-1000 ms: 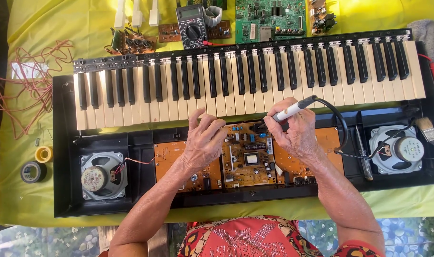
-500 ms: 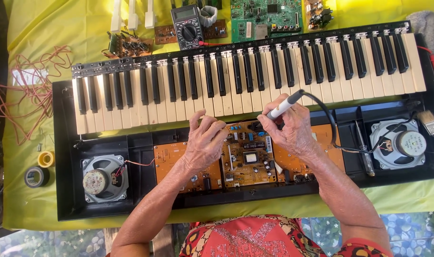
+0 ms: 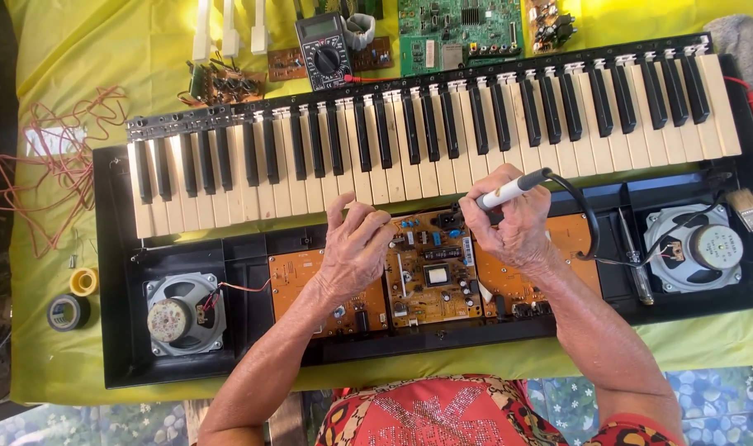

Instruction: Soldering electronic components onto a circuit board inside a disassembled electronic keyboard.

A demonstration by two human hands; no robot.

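A soldering iron [image 3: 513, 190] is being gripped in the closed right hand [image 3: 509, 227], its tip being pointed down toward the upper edge of the brown circuit board [image 3: 433, 268] that is lying in the middle of the opened electronic keyboard [image 3: 112, 272]. The left hand [image 3: 353, 252] is being rested open on the board's left edge, fingers [image 3: 368, 216] curled loosely and nothing being held. The iron's black cord [image 3: 587, 227] is being looped to the right, over the orange board [image 3: 575, 239]. Little free room is being left between the two hands; the board is being hemmed in by the row of keys [image 3: 426, 140] above and the case's black front edge below. A speaker [image 3: 185, 314] is being seated at the left end and another speaker [image 3: 694, 248] at the right, well apart from the hands. On the yellow-green table [image 3: 63, 49], a multimeter [image 3: 325, 51] and a green circuit board [image 3: 459, 29] are being kept beyond the keys, and tape rolls [image 3: 71, 301] near the case's left edge.
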